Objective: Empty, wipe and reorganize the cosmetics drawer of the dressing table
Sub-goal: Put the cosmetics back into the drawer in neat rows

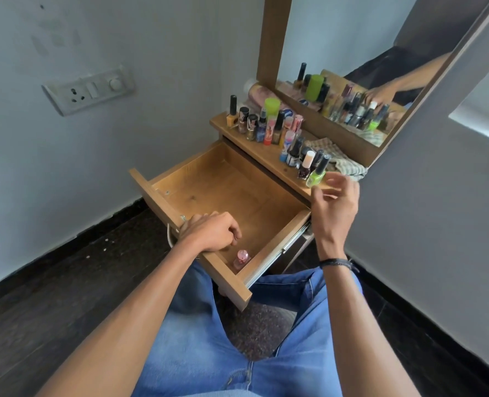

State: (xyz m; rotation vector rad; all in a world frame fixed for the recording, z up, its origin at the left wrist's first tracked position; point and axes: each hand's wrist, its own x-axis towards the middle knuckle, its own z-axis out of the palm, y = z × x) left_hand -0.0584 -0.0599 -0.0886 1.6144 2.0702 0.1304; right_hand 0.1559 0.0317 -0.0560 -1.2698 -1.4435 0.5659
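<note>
The wooden drawer point(231, 181) is pulled out over my lap and holds only one pink nail-polish bottle point(242, 258) in its near corner. My left hand point(213, 232) rests on the drawer's front panel, its fingers curled over the edge. My right hand point(334, 202) hovers just beside the shelf edge, fingers loosely spread and holding nothing, next to a green nail-polish bottle point(317, 174). Several cosmetic bottles point(266, 124) stand in a row along the dressing-table shelf point(220, 121).
A checked cloth point(343, 160) lies on the shelf behind the bottles, below the mirror point(352, 67). A wall with a switch panel point(88, 88) is on the left. Dark floor and my blue-jeaned legs lie below the drawer.
</note>
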